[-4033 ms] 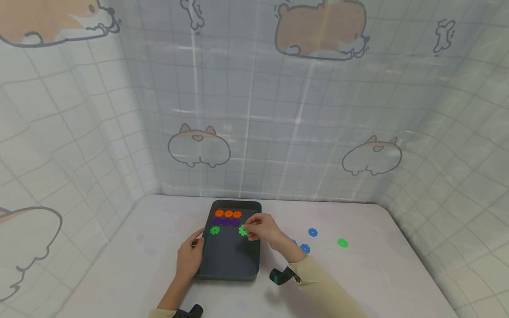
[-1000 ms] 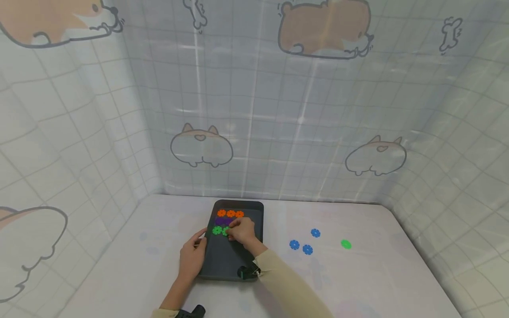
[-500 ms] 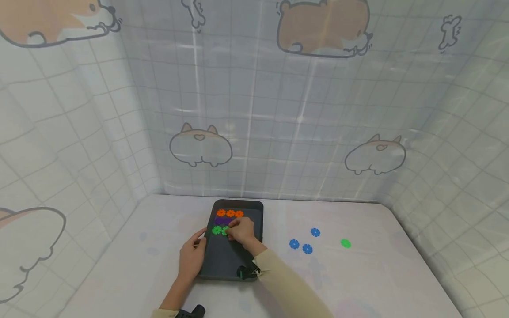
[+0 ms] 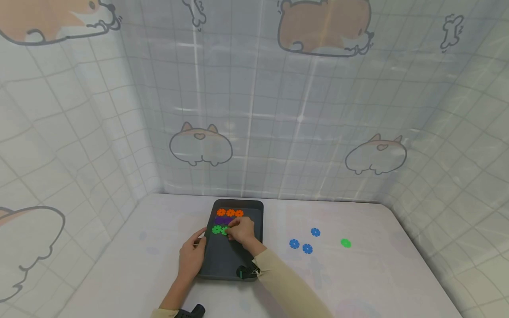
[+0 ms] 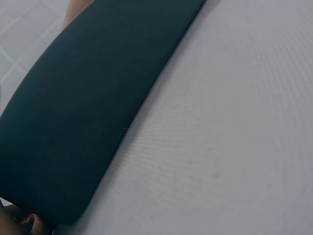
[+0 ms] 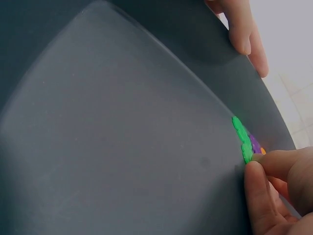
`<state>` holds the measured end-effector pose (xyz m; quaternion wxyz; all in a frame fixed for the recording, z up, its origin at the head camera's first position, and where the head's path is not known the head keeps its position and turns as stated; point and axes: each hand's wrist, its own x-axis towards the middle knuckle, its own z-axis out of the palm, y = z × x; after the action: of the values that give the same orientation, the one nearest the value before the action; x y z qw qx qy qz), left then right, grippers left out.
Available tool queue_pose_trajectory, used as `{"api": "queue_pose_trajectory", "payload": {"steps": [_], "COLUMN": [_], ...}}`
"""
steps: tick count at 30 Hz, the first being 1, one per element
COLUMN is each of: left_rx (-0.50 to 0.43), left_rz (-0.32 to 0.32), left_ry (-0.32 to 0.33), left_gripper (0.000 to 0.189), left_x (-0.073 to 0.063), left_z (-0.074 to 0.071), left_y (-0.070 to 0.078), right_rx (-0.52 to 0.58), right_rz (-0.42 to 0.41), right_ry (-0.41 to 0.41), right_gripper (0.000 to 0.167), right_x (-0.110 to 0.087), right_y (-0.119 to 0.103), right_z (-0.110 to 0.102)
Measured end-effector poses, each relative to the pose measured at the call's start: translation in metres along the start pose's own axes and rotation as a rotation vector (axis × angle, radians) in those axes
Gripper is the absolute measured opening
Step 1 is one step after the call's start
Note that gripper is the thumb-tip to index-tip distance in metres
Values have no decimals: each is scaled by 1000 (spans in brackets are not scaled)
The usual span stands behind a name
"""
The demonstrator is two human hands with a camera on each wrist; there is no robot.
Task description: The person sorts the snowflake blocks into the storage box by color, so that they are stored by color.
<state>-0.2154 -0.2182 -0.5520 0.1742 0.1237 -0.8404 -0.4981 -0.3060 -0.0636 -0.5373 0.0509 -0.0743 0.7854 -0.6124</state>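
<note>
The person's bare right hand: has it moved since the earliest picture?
Yes: against the dark rectangular tray, the right hand has moved left in the head view, from the tray's right side towards its middle.

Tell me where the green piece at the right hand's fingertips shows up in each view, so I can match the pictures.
Head: below mid-height, a little left of centre, the green piece meets the right hand.
Left wrist: not in it.
Right wrist: right of centre, below mid-height, the lower of two green pieces.
Shared landmark: the dark tray, visible in all three.
</note>
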Motion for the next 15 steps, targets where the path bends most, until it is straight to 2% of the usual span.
{"api": "queue_pose_trajectory", "payload": {"steps": [15], "left_rx": [8], "left_rz": [7], "left_ry": [1], "left_gripper": [34], "left_x": [1], "left_z": [0], "left_y": [-1], "right_rx": [-40], "right_rz": [24], "right_ry": [7], "right_gripper": [17], "right_x": [1], "right_y": [2], "right_z": [1]}}
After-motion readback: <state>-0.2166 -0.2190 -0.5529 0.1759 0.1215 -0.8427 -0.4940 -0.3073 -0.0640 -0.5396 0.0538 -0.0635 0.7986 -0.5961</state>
